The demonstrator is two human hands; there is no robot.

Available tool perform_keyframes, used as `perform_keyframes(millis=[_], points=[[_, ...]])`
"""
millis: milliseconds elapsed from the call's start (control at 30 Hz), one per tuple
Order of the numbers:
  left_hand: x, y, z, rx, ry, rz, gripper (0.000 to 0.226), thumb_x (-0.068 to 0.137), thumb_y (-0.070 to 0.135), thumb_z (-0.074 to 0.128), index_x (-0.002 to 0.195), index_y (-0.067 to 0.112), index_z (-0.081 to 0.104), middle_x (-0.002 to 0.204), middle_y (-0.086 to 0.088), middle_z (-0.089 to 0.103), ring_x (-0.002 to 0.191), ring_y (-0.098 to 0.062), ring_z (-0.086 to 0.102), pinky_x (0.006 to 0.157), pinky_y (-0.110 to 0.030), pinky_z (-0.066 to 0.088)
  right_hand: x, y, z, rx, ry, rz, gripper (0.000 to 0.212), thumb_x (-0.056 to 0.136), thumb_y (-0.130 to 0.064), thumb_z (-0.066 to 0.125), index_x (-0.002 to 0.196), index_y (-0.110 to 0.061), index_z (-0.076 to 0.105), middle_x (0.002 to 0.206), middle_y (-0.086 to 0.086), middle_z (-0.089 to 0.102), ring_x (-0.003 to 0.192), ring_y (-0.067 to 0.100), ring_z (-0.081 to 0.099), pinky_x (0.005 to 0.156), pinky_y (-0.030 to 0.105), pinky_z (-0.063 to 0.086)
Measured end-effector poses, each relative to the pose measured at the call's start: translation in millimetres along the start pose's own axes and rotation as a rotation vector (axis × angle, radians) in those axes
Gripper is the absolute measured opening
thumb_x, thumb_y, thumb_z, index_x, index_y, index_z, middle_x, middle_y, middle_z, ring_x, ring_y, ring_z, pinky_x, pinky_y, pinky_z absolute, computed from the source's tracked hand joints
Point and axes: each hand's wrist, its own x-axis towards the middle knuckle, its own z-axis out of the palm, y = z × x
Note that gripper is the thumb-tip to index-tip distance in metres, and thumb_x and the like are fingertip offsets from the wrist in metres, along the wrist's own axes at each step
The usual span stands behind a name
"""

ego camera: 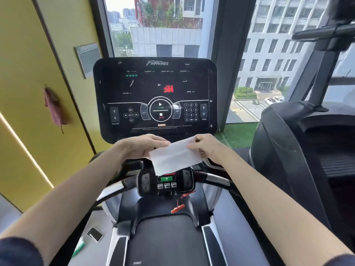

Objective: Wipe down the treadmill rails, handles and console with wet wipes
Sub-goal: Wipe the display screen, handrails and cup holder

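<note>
Dark blue sleeve cuffs [17, 252] sit at the bottom corners, bare forearms reaching forward over the black treadmill belt [165, 240]. Both hands are up in mid-air with a white rectangular wet wipe [175, 156] stretched between them. The left hand [140, 145], palm down, has its fingers curled over the wipe's upper left edge; the right hand [206, 148] pinches the upper right corner between thumb and fingertips. The wipe looks clean and flat, with one fold crease running along its length, and its lower corner hangs just above the small black handlebar control panel [166, 182]. It hovers below the big black touch console [154, 96], touching neither. Red digits glow on that screen. An orange safety clip [177, 208] dangles under the panel, with silver-and-black handles [113, 189] curving out on either side.
</note>
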Motion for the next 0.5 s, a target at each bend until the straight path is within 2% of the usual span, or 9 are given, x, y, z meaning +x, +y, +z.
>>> perform_keyframes(millis=[67,100,167,233,300,333,433,467,500], points=[[6,2,6,0.027,-0.012,-0.016,0.037,0.082,0.028,0.072,0.11,0.005,0.067,0.093,-0.006,0.07,0.073,-0.016,0.066,0.062,-0.024,0.054,7,-3,-1,0.109,-0.11,0.001,0.004,0.085,-0.013,0.068,0.086,-0.012,0.064,0.073,0.003,0.061,0.066,0.017,0.055,0.055,0.024,0.044],[9,3,11,0.001,-0.002,-0.007,0.03,0.08,0.023,0.072,0.105,0.006,0.066,0.09,-0.006,0.07,0.072,-0.016,0.067,0.061,-0.024,0.054,10,-1,-2,0.29,-0.133,0.016,0.011,0.087,-0.021,0.067,0.089,-0.011,0.064,0.073,0.004,0.063,0.064,0.018,0.056,0.054,0.025,0.046],[18,3,19,-0.139,0.061,0.055,0.021,0.078,0.016,0.07,0.098,0.009,0.067,0.088,-0.005,0.07,0.074,-0.018,0.067,0.066,-0.027,0.054,17,9,-5,0.827,-0.11,0.09,0.039,0.089,-0.048,0.057,0.099,-0.01,0.059,0.077,0.009,0.065,0.063,0.021,0.062,0.057,0.028,0.053],[26,0,23,-0.264,0.175,0.105,0.019,0.082,0.014,0.07,0.1,0.01,0.069,0.093,-0.005,0.07,0.079,-0.018,0.066,0.073,-0.03,0.052,26,27,-4,1.07,-0.142,0.145,0.067,0.09,-0.067,0.037,0.114,-0.008,0.055,0.089,0.015,0.068,0.075,0.026,0.068,0.064,0.033,0.057],[33,-5,26,-0.215,0.309,0.069,0.022,0.086,0.013,0.067,0.107,0.005,0.068,0.097,-0.007,0.069,0.084,-0.019,0.063,0.077,-0.032,0.049,32,40,2,1.002,-0.235,0.197,0.085,0.088,-0.075,0.024,0.117,-0.003,0.06,0.098,0.016,0.069,0.085,0.028,0.068,0.072,0.035,0.057],[36,-7,27,-0.164,0.363,0.034,0.024,0.087,0.012,0.066,0.109,0.003,0.067,0.099,-0.008,0.068,0.087,-0.021,0.062,0.079,-0.034,0.047,33,41,6,0.917,-0.247,0.209,0.082,0.089,-0.072,0.027,0.111,-0.002,0.064,0.097,0.015,0.07,0.084,0.027,0.068,0.074,0.035,0.056],[39,-12,29,-0.139,0.425,-0.005,0.025,0.088,0.008,0.063,0.113,0.005,0.066,0.103,-0.008,0.068,0.092,-0.022,0.061,0.084,-0.036,0.046,32,31,10,0.559,-0.249,0.129,0.031,0.096,-0.035,0.053,0.106,-0.008,0.065,0.096,0.012,0.069,0.076,0.02,0.069,0.068,0.032,0.057],[39,-13,29,-0.168,0.431,0.01,0.026,0.088,0.006,0.062,0.114,0.006,0.066,0.104,-0.008,0.068,0.093,-0.022,0.061,0.084,-0.036,0.046,32,29,9,0.464,-0.27,0.083,0.021,0.094,-0.021,0.058,0.111,-0.009,0.062,0.102,0.014,0.069,0.077,0.021,0.069,0.067,0.033,0.058],[38,-12,31,-0.194,0.434,0.033,0.027,0.089,0.005,0.061,0.115,0.007,0.066,0.104,-0.008,0.069,0.092,-0.022,0.061,0.083,-0.036,0.046,34,30,8,0.411,-0.288,0.055,0.026,0.091,-0.01,0.061,0.117,-0.009,0.059,0.108,0.015,0.068,0.083,0.025,0.07,0.069,0.036,0.059]])
